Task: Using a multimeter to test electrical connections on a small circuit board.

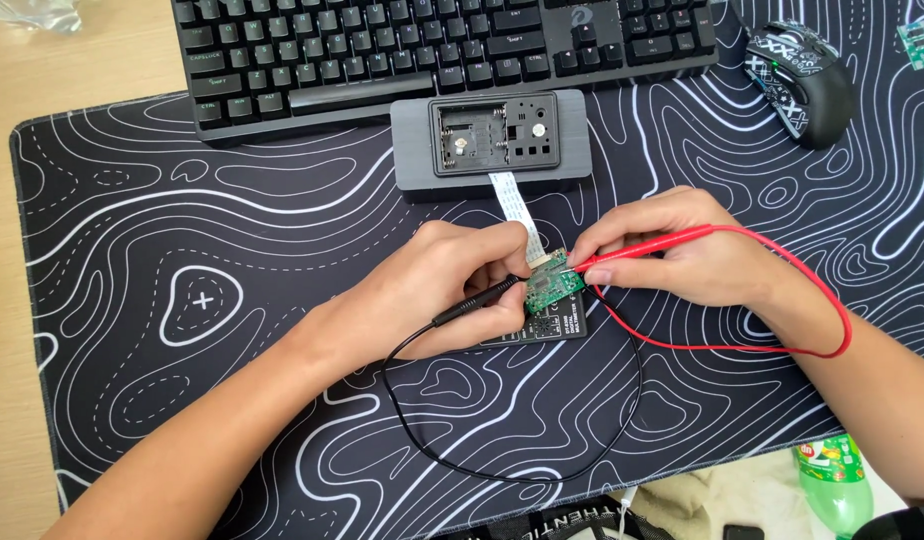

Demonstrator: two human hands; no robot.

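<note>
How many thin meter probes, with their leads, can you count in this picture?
2. The black plastic probe is in the left hand; the red plastic probe is in the right hand. Both tips meet the small green circuit board.

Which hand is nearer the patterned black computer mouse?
Right. The right hand lies below-left of the patterned black computer mouse; the left hand is farther left.

A black mechanical keyboard (442, 50) lies along the top edge of a black desk mat (182, 300) patterned with white contour lines, on a pale wooden desk (72, 60). A black-and-white patterned computer mouse (800, 80) rests at upper right. A green plastic bottle (835, 480) lies at the lower right corner, off the mat.
</note>
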